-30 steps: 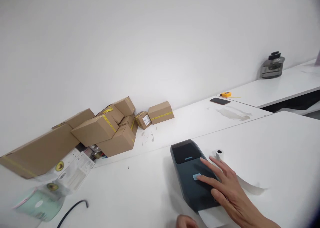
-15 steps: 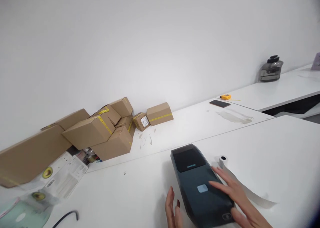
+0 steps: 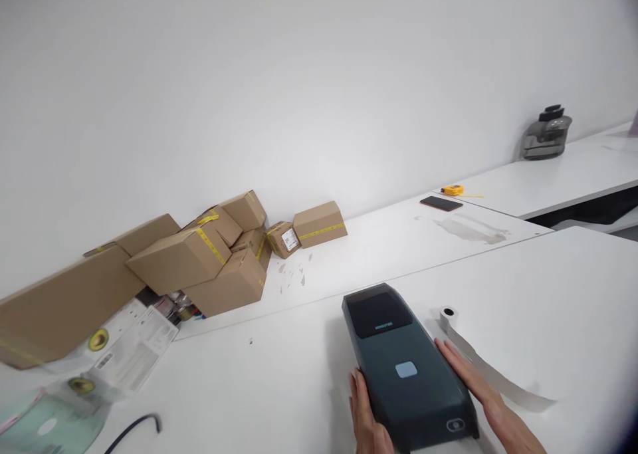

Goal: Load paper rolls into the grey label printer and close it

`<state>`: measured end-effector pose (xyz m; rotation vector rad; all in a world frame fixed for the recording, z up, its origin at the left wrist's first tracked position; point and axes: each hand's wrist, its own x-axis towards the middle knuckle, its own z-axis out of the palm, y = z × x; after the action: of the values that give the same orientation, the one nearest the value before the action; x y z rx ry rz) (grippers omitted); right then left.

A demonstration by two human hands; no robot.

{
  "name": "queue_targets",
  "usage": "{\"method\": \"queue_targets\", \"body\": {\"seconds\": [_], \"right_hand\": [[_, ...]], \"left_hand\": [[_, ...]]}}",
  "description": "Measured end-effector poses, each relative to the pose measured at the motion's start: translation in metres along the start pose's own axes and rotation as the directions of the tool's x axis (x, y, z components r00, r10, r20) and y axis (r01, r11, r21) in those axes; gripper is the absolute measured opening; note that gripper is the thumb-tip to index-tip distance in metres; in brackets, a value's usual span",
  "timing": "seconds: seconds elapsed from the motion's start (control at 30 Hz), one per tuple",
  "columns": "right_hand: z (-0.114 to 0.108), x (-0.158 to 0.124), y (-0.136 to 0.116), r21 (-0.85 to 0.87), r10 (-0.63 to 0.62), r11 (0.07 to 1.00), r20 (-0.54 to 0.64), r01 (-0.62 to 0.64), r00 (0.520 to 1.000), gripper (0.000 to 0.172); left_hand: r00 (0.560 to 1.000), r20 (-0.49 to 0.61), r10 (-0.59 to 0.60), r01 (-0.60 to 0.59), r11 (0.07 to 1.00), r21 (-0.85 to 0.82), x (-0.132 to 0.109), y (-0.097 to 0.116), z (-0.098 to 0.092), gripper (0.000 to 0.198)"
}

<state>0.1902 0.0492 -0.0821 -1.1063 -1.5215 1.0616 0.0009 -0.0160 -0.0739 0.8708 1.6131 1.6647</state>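
A dark blue-grey label printer (image 3: 423, 401) with a black window at its far end and a pale blue button on top lies at an angle on the white table. Along its left side, my left hand (image 3: 366, 411) presses with fingers close together. My right hand (image 3: 478, 387) lies along the opposite side, its fingers extended against the edge, so the printer is held between both palms. Just right of it stands a small white paper roll (image 3: 448, 314), its loose strip curling toward the front right behind my right hand.
Cardboard boxes (image 3: 179, 261) are piled at the left against the wall, with plastic-wrapped packets (image 3: 132, 357) before them. A black cable (image 3: 132, 431) lies at the front left. Farther back are a phone (image 3: 441, 203), a yellow tape measure (image 3: 452, 190) and a translucent jug (image 3: 547, 135).
My right hand has moved off the printer's top face to its right side. My left hand has closed in against the left side. The view has shifted slightly.
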Motion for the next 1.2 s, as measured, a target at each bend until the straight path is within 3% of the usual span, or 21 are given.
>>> {"method": "queue_targets", "body": {"seconds": [0.13, 0.27, 0.33, 0.4, 0.5, 0.63, 0.77, 0.9, 0.97, 1.03, 1.07, 1.13, 1.17, 1.2], "right_hand": [[-0.005, 0.021, -0.017, -0.091, -0.084, 0.992, -0.018, 0.082, 0.996, 0.083], [-0.002, 0.057, -0.073, -0.137, -0.236, 0.964, -0.039, 0.228, 0.971, 0.068], [0.002, 0.084, -0.101, -0.134, -0.373, 0.920, -0.010, 0.368, 0.928, 0.063], [0.006, 0.113, -0.123, -0.129, -0.442, 0.889, 0.008, 0.439, 0.897, 0.059], [0.011, 0.154, -0.143, -0.191, -0.425, 0.887, 0.024, 0.421, 0.905, 0.057], [0.021, 0.199, -0.159, -0.308, -0.311, 0.903, 0.012, 0.300, 0.950, 0.062], [0.030, 0.230, -0.165, -0.313, -0.278, 0.913, -0.010, 0.261, 0.961, 0.064], [0.028, 0.224, -0.160, -0.281, -0.308, 0.914, -0.014, 0.292, 0.951, 0.063], [0.022, 0.202, -0.151, -0.248, -0.401, 0.896, -0.098, 0.368, 0.911, 0.058], [0.016, 0.175, -0.139, -0.237, -0.507, 0.856, -0.204, 0.460, 0.838, 0.044], [0.013, 0.162, -0.131, -0.245, -0.528, 0.842, -0.191, 0.481, 0.827, 0.035], [0.009, 0.143, -0.117, -0.267, -0.481, 0.835, 0.072, 0.482, 0.874, 0.032], [0.009, 0.138, -0.110, -0.282, -0.406, 0.834, 0.270, 0.475, 0.873, 0.034], [0.009, 0.137, -0.103, -0.301, -0.310, 0.827, 0.460, 0.475, 0.832, 0.038]], "left_hand": [[1.000, -0.002, 0.026, -0.026, 0.999, -0.035, 0.016, 0.042, -0.003, 0.086], [0.994, -0.033, 0.102, -0.106, 0.981, -0.164, 0.047, 0.087, 0.006, 0.065], [0.980, -0.101, 0.174, -0.191, 0.960, -0.203, 0.071, 0.097, 0.010, 0.054], [0.982, -0.126, 0.141, -0.160, 0.975, -0.152, 0.094, 0.095, 0.013, 0.046], [0.998, -0.037, 0.057, -0.059, 0.997, -0.050, 0.117, 0.077, 0.017, 0.042], [0.998, 0.056, 0.022, -0.022, 1.000, -0.007, 0.117, 0.053, 0.022, 0.047], [0.992, 0.128, 0.018, -0.020, 1.000, 0.009, 0.108, 0.043, 0.024, 0.053], [0.988, 0.151, 0.022, -0.026, 0.999, 0.022, 0.109, 0.038, 0.022, 0.056], [0.985, 0.171, 0.039, -0.042, 0.999, 0.016, 0.110, 0.037, 0.021, 0.056], [0.985, 0.168, 0.042, -0.049, 0.998, 0.037, 0.109, 0.038, 0.020, 0.056], [0.988, 0.153, 0.030, -0.040, 0.997, 0.065, 0.108, 0.039, 0.020, 0.057], [0.993, 0.115, -0.010, -0.008, 0.988, 0.153, 0.105, 0.042, 0.019, 0.060], [0.995, 0.099, -0.025, 0.005, 0.980, 0.200, 0.104, 0.043, 0.019, 0.062], [0.996, 0.088, -0.035, 0.013, 0.970, 0.242, 0.103, 0.044, 0.018, 0.064]]}}
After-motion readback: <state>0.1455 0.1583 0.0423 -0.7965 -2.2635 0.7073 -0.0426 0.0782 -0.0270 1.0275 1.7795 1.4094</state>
